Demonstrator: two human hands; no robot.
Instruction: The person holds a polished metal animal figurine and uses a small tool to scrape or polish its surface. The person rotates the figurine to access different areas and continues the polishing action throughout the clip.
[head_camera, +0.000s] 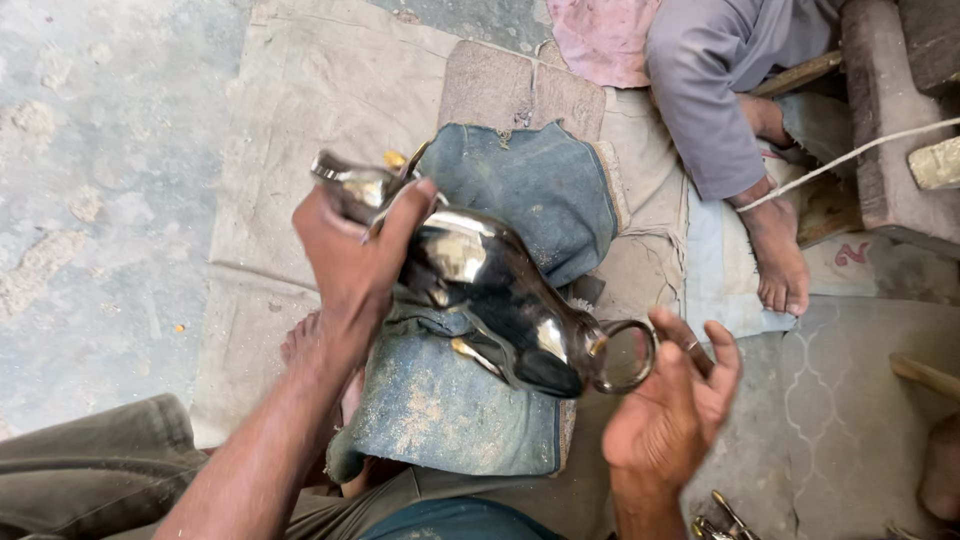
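My left hand (350, 260) grips the upper end of a shiny dark metal vessel (480, 290) that lies slanted over a dusty blue denim cloth (450, 410) on my lap. The vessel's polished body reflects light; a ring-shaped metal handle (627, 356) sticks out at its lower right end. My right hand (670, 405) is beside that ring, fingers curled toward it and touching its edge, palm partly open. A ring sits on one finger.
Another person's bare foot (780, 255) and grey trouser leg (705, 80) are at the upper right, with a white cord (850, 155) stretched nearby. A beige mat (300, 120) covers the concrete floor. Small metal tools (720, 520) lie at the bottom edge.
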